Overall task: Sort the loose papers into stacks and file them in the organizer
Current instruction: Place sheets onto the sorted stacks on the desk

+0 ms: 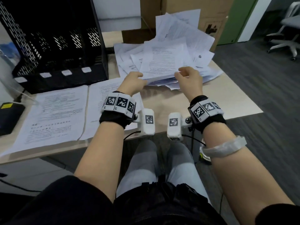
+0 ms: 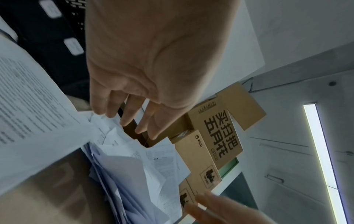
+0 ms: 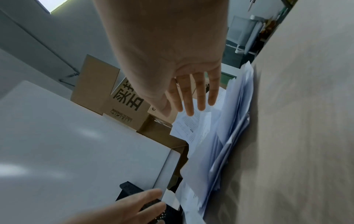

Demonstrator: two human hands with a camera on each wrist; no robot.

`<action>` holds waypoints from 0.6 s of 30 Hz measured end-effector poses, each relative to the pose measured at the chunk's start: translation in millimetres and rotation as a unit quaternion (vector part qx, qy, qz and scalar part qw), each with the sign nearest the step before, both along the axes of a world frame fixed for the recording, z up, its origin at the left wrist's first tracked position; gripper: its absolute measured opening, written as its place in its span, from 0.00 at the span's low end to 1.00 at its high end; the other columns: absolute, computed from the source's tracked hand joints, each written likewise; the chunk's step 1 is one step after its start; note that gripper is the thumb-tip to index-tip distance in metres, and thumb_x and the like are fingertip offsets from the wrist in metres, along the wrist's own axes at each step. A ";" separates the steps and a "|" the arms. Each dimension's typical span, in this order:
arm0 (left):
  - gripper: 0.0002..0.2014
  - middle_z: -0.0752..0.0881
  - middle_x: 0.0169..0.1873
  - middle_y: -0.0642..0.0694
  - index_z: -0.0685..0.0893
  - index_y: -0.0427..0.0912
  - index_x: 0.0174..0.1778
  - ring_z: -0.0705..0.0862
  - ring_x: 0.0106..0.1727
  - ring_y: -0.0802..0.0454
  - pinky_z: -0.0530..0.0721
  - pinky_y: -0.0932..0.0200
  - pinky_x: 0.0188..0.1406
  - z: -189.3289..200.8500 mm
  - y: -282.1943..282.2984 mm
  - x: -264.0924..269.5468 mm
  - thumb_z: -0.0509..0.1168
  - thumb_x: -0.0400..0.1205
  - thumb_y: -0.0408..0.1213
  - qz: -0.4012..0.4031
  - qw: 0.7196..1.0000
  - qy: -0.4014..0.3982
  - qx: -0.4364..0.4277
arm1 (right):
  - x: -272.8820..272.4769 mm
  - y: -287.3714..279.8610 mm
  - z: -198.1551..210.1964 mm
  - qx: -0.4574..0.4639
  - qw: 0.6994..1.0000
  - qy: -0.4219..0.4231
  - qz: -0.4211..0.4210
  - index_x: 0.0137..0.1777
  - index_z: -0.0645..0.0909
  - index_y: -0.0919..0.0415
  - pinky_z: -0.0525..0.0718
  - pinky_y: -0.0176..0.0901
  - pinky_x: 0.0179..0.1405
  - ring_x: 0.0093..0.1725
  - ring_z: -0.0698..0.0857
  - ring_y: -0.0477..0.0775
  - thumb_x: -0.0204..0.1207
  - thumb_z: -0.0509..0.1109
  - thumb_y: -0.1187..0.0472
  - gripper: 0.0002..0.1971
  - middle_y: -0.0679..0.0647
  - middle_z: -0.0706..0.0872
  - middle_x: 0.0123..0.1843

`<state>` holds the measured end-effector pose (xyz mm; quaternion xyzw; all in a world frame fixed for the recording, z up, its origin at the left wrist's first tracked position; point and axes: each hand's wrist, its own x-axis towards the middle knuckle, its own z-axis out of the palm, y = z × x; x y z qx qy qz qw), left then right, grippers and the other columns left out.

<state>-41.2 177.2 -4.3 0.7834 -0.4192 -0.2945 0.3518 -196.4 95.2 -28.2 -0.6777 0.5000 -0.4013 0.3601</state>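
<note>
While both my hands, left (image 1: 135,80) and right (image 1: 189,77), are hovering loose-fingered and empty over the loose papers (image 1: 168,57) heaped far right on the worktop (image 1: 162,103), I am risking a hasty grab sliding sheets off its edge.

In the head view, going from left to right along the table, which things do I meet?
Dark device with yellow label → black organizer → two flat stacks of sorted sheets → left hand → messy paper pile → right hand.
</note>
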 end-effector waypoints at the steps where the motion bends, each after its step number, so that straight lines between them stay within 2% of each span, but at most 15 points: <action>1: 0.11 0.77 0.64 0.43 0.81 0.45 0.59 0.74 0.67 0.46 0.73 0.57 0.66 -1.7 -8.8 -1.6 0.60 0.82 0.33 0.004 1.000 0.006 -0.005 | -1.2 -5.4 2.9 -0.006 1.000 0.009 0.009 0.64 0.81 0.62 0.76 0.43 0.67 0.65 0.81 0.53 0.78 0.66 0.57 0.17 0.56 0.85 0.63; 2: 0.08 0.78 0.53 0.45 0.80 0.50 0.44 0.73 0.58 0.47 0.73 0.58 0.56 -4.3 -16.6 -3.3 0.59 0.82 0.31 0.007 1.000 0.013 -0.007 | -1.9 -10.5 4.3 -0.008 1.000 0.020 0.021 0.66 0.80 0.62 0.73 0.41 0.68 0.68 0.79 0.53 0.79 0.65 0.56 0.18 0.56 0.84 0.66; 3: 0.12 0.76 0.48 0.47 0.75 0.52 0.37 0.71 0.54 0.49 0.73 0.58 0.51 -8.0 -25.1 -4.3 0.59 0.81 0.30 0.010 1.000 0.023 -0.014 | -2.1 -15.7 5.5 -0.008 0.999 0.029 0.032 0.67 0.79 0.62 0.71 0.40 0.68 0.69 0.78 0.53 0.80 0.64 0.56 0.18 0.56 0.83 0.68; 5: 0.12 0.77 0.47 0.41 0.78 0.50 0.36 0.73 0.51 0.47 0.72 0.60 0.53 -13.9 -39.2 -4.3 0.59 0.82 0.31 0.025 0.999 0.038 -0.024 | -0.5 -26.6 6.2 -0.005 0.997 0.048 0.057 0.69 0.79 0.61 0.69 0.36 0.67 0.72 0.76 0.51 0.82 0.63 0.56 0.18 0.54 0.81 0.70; 6: 0.13 0.75 0.43 0.38 0.77 0.48 0.31 0.72 0.46 0.46 0.71 0.61 0.50 -16.1 -46.8 -2.4 0.58 0.81 0.30 0.045 0.998 0.040 -0.033 | 0.9 -32.1 6.9 -0.005 0.996 0.062 0.071 0.69 0.79 0.61 0.68 0.34 0.66 0.72 0.75 0.50 0.83 0.62 0.56 0.18 0.53 0.81 0.71; 8: 0.18 0.69 0.30 0.34 0.70 0.38 0.22 0.66 0.32 0.49 0.67 0.60 0.40 -23.1 -63.0 2.9 0.57 0.80 0.29 0.090 0.994 0.036 -0.053 | 3.8 -43.2 4.2 -0.004 0.991 0.087 0.104 0.70 0.78 0.61 0.66 0.32 0.66 0.74 0.73 0.50 0.83 0.61 0.56 0.18 0.54 0.79 0.73; 9: 0.20 0.67 0.22 0.39 0.66 0.39 0.20 0.63 0.28 0.48 0.66 0.59 0.39 -25.5 -69.6 5.8 0.58 0.81 0.31 0.106 0.993 0.032 -0.050 | 6.0 -48.4 1.6 0.001 0.988 0.099 0.119 0.71 0.77 0.62 0.65 0.32 0.68 0.76 0.71 0.50 0.84 0.61 0.56 0.19 0.54 0.77 0.74; 10: 0.22 0.68 0.18 0.45 0.64 0.41 0.20 0.66 0.27 0.45 0.68 0.59 0.41 -25.9 -76.2 7.9 0.58 0.82 0.35 0.115 0.993 0.026 -0.031 | 8.5 -54.0 -0.6 0.011 0.985 0.116 0.130 0.72 0.76 0.62 0.63 0.33 0.70 0.78 0.68 0.51 0.84 0.60 0.56 0.19 0.55 0.74 0.77; 11: 0.22 0.73 0.19 0.44 0.70 0.42 0.20 0.75 0.32 0.39 0.74 0.57 0.49 -27.9 -86.2 9.2 0.58 0.82 0.39 0.116 0.993 0.023 -0.013 | 12.0 -63.0 -4.6 0.027 0.981 0.134 0.134 0.73 0.75 0.62 0.60 0.36 0.73 0.81 0.65 0.51 0.84 0.60 0.55 0.20 0.57 0.71 0.79; 12: 0.20 0.82 0.28 0.38 0.78 0.37 0.25 0.81 0.45 0.32 0.76 0.50 0.61 -29.5 -87.5 10.9 0.59 0.81 0.44 0.114 0.993 0.013 0.007 | 14.4 -65.2 -9.0 0.038 0.977 0.159 0.137 0.74 0.74 0.60 0.59 0.41 0.77 0.82 0.61 0.52 0.84 0.60 0.54 0.21 0.59 0.68 0.80; 13: 0.21 0.86 0.44 0.31 0.83 0.30 0.39 0.79 0.60 0.30 0.73 0.42 0.70 -34.0 -92.8 13.9 0.59 0.78 0.47 0.112 0.993 -0.001 0.028 | 16.5 -69.3 -13.4 0.053 0.972 0.186 0.135 0.76 0.71 0.59 0.58 0.47 0.80 0.83 0.58 0.54 0.84 0.59 0.52 0.23 0.61 0.65 0.82; 14: 0.22 0.83 0.59 0.30 0.83 0.32 0.53 0.75 0.68 0.31 0.69 0.38 0.74 -38.3 -100.5 16.2 0.59 0.77 0.48 0.115 0.992 -0.016 0.047 | 18.3 -75.5 -17.5 0.067 0.966 0.211 0.131 0.78 0.68 0.59 0.57 0.52 0.81 0.84 0.56 0.56 0.84 0.58 0.50 0.25 0.62 0.63 0.82; 15: 0.24 0.78 0.68 0.32 0.78 0.36 0.65 0.72 0.72 0.33 0.68 0.39 0.75 -41.0 -105.9 17.6 0.59 0.77 0.46 0.118 0.991 -0.028 0.058 | 19.0 -80.8 -21.6 0.082 0.961 0.231 0.126 0.80 0.63 0.61 0.57 0.53 0.81 0.83 0.56 0.58 0.84 0.57 0.48 0.28 0.63 0.62 0.82; 16: 0.25 0.74 0.72 0.34 0.71 0.38 0.72 0.70 0.74 0.34 0.68 0.42 0.76 -42.8 -109.1 17.4 0.60 0.78 0.42 0.121 0.989 -0.036 0.072 | 18.7 -85.1 -25.6 0.096 0.958 0.242 0.124 0.81 0.60 0.63 0.58 0.53 0.81 0.83 0.58 0.60 0.84 0.57 0.47 0.30 0.64 0.62 0.82; 18: 0.29 0.68 0.74 0.34 0.61 0.41 0.77 0.65 0.75 0.34 0.67 0.45 0.75 -47.4 -115.3 18.2 0.60 0.79 0.37 0.122 0.986 -0.043 0.101 | 16.8 -91.5 -34.9 0.125 0.954 0.245 0.119 0.81 0.57 0.67 0.60 0.50 0.78 0.81 0.61 0.62 0.84 0.58 0.47 0.33 0.64 0.63 0.81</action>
